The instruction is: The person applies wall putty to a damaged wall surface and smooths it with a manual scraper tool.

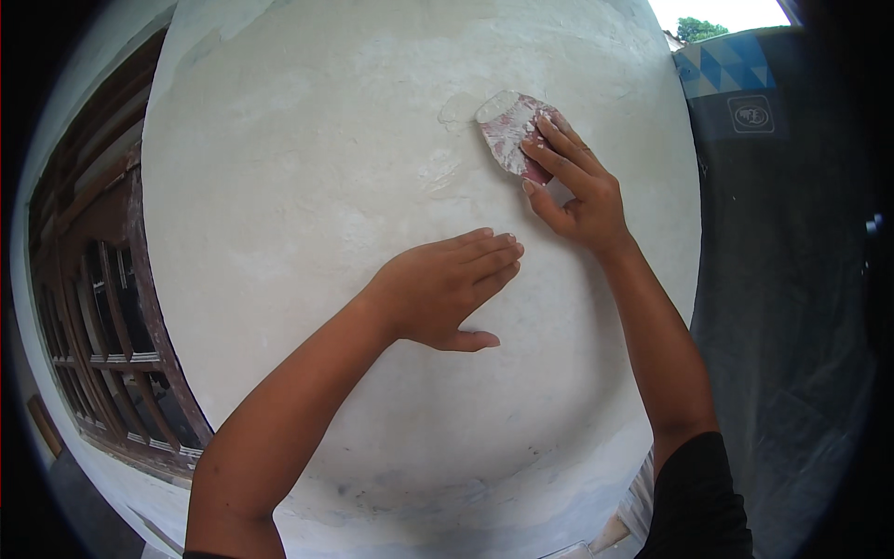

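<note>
My right hand (579,186) grips a flat reddish scraper (512,135) smeared with white paste, its fingers spread over the face and the thumb at the lower edge. The scraper lies against, or very close to, the whitish plastered wall (279,186). Just left of its tip shows a wet-looking patch of filler (458,112). Lower and to the left, my left hand (456,289) is held in front of the wall with nothing in it, fingers stretched out and thumb apart. Whether its fingertips touch the wall I cannot tell.
On the left is a brown wooden window frame (140,368) with bars and dark panes. A dark sheet (782,279) with a blue-and-white patterned strip (726,65) hangs along the right side. Some pale material (638,498) sits low at the wall's right foot.
</note>
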{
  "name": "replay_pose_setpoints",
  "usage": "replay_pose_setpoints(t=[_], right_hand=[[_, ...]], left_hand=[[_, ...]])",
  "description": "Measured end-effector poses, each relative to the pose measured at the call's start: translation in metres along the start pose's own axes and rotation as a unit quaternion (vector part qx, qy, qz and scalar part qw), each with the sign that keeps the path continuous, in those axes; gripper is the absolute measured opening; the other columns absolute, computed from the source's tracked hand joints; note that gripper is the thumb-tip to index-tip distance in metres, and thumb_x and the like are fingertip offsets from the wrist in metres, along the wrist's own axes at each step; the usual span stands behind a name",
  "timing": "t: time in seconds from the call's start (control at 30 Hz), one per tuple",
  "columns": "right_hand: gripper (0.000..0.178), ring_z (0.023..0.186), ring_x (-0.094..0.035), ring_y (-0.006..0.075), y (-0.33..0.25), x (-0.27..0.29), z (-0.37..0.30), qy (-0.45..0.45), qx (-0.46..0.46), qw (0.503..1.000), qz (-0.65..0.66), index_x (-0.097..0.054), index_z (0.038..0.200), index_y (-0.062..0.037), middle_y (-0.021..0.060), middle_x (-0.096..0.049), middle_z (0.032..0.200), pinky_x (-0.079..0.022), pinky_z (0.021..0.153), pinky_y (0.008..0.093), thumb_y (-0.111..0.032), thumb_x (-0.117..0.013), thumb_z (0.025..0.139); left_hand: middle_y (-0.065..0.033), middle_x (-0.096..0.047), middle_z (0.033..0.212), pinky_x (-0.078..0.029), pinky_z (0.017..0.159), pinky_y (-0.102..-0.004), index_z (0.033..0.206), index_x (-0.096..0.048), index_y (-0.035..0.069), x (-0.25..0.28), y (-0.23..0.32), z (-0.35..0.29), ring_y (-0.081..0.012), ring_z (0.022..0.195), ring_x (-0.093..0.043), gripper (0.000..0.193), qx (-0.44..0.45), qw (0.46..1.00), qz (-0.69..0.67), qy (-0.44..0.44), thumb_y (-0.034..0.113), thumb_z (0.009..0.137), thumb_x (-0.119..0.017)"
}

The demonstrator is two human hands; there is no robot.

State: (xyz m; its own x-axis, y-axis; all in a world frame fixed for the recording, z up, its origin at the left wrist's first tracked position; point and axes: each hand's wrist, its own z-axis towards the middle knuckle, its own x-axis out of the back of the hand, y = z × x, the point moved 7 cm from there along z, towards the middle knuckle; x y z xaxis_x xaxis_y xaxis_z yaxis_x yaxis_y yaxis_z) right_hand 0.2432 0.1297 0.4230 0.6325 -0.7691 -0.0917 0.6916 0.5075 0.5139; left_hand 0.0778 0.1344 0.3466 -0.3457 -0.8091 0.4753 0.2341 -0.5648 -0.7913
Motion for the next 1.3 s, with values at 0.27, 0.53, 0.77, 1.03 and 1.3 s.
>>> replay_pose_setpoints(t=[0.27,0.53,0.77,1.03,1.3], right_hand=[[0.038,0.136,-0.054,0.034,-0.014,-0.024,0.013,-0.058,0.018,0.998,-0.005,-0.075,0.118,-0.0127,0.0166,-0.063,0.138,-0.053,0.103,0.0425,-0.016,-0.078,0.08],[0.038,0.136,-0.054,0.0326,-0.015,-0.019,0.024,-0.019,0.009,1.0,0.008,-0.076,0.117,-0.0138,0.0144,-0.063,0.139,-0.053,0.104,0.043,-0.016,-0.077,0.079],[0.041,0.136,-0.054,0.0349,-0.002,-0.002,-0.004,-0.021,0.005,1.0,0.012,-0.075,0.119,-0.0117,0.0159,-0.062,0.14,-0.052,0.104,0.0421,-0.014,-0.078,0.078],[0.042,0.135,-0.055,0.0354,-0.006,-0.018,0.014,-0.054,0.007,0.998,0.021,-0.074,0.121,-0.0123,0.0139,-0.064,0.138,-0.052,0.104,0.0433,-0.015,-0.079,0.079],[0.041,0.133,-0.056,0.0348,0.007,0.006,-0.001,0.002,-0.014,1.0,-0.004,-0.076,0.119,-0.0131,0.0141,-0.064,0.137,-0.053,0.103,0.0432,-0.016,-0.079,0.078]], left_hand=[[-0.0152,-0.055,0.143,-0.039,0.119,-0.0419,0.132,-0.059,-0.004,-0.002,-0.003,-0.006,-0.0289,0.138,-0.049,0.074,0.003,1.0,0.0,0.013,0.051,0.084,-0.073],[-0.0152,-0.054,0.144,-0.038,0.119,-0.0417,0.132,-0.059,-0.004,-0.005,-0.002,-0.004,-0.0282,0.139,-0.049,0.074,0.004,1.0,-0.005,0.014,0.052,0.085,-0.073],[-0.0154,-0.053,0.146,-0.037,0.12,-0.0416,0.133,-0.058,-0.005,0.0,-0.001,-0.001,-0.0287,0.138,-0.049,0.075,0.001,1.0,-0.001,-0.003,0.053,0.086,-0.071],[-0.0151,-0.055,0.142,-0.039,0.119,-0.0417,0.129,-0.06,-0.005,-0.001,-0.001,-0.005,-0.0287,0.137,-0.05,0.073,-0.003,1.0,0.005,0.016,0.05,0.084,-0.073],[-0.0152,-0.054,0.144,-0.039,0.119,-0.0427,0.13,-0.059,-0.004,0.0,-0.001,0.0,-0.0288,0.137,-0.05,0.074,-0.004,1.0,-0.009,0.01,0.049,0.082,-0.076]])
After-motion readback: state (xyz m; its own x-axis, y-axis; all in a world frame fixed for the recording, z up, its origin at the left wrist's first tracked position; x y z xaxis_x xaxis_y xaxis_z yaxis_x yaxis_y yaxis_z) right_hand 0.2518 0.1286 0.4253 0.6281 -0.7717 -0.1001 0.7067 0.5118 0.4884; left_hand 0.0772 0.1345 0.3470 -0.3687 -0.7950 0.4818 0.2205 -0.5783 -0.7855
